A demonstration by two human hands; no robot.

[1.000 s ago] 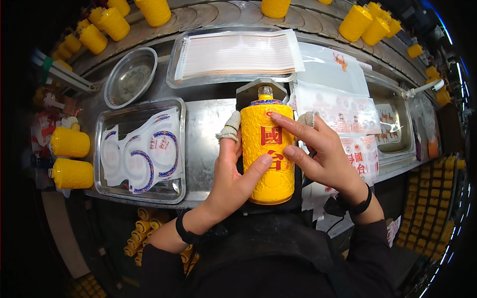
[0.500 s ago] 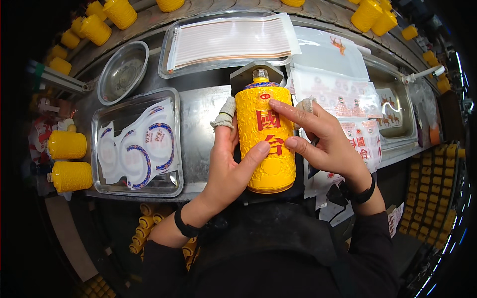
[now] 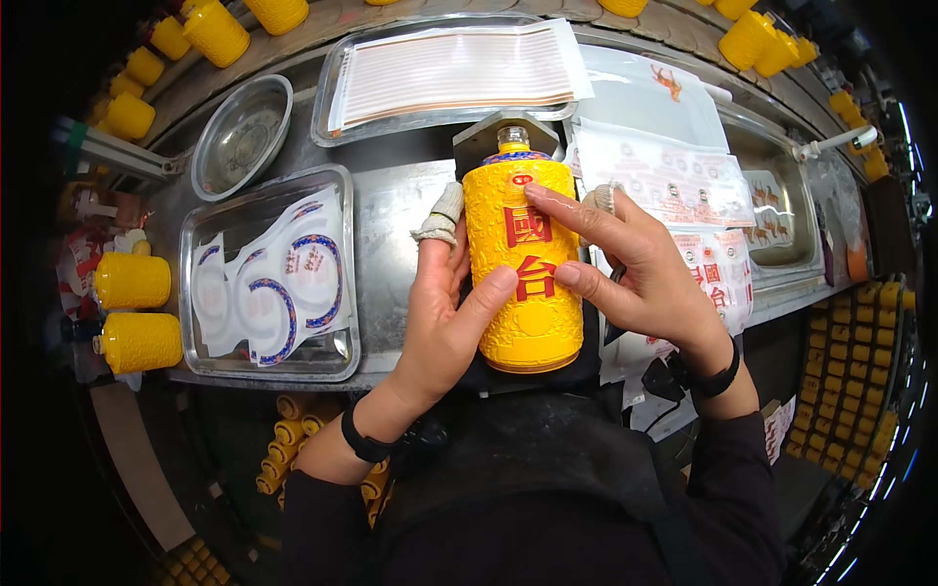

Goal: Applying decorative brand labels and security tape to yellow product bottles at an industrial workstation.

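The left hand (image 3: 442, 298) is clamping a yellow bottle (image 3: 528, 256) at its two o'clock; the right hand (image 3: 630, 262), thumb and forefinger apart, is touching it at nine o'clock.

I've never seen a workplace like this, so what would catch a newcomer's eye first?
The bright yellow, textured bottle with red characters stands out, in the middle between the left grip and right grip. To its left, a tray holds white sheets with curved blue bands; along the top, more yellow bottles line a conveyor.
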